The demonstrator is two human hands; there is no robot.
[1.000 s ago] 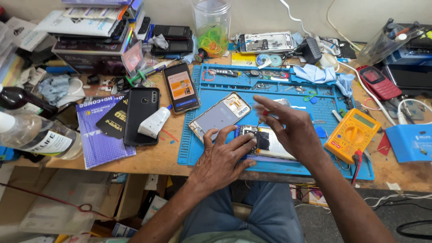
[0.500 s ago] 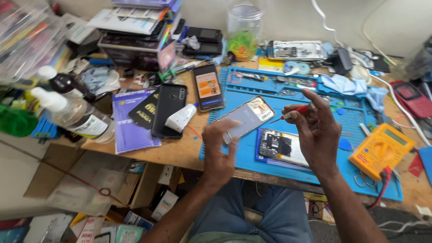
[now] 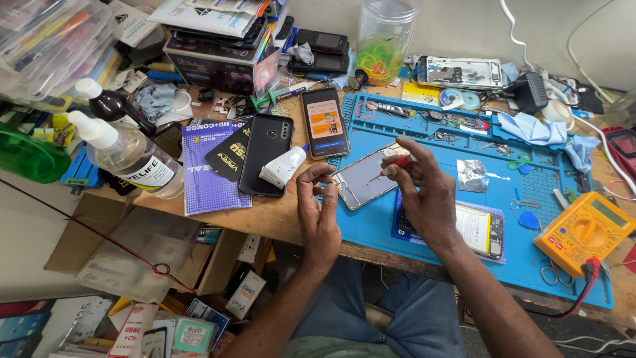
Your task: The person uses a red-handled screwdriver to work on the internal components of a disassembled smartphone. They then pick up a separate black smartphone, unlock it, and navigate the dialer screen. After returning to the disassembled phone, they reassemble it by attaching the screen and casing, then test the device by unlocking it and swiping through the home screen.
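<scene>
I see the left hand (image 3: 319, 212) pinching the near edge of a phone frame (image 3: 364, 178) tilted up off the blue mat (image 3: 503, 219). The right hand (image 3: 424, 192) has fingers clamped on a red-handled tool (image 3: 397, 162) at the frame's far corner. An opened phone (image 3: 480, 229) lies on the mat just under the right hand; a yellow multimeter (image 3: 583, 232) sits well to the right.

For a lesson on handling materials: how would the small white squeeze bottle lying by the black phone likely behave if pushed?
The small white squeeze bottle lies on its side with a rounded body, so it would probably roll or pivot. It looks like light plastic, likely sliding easily on the black phone it leans against.
</scene>
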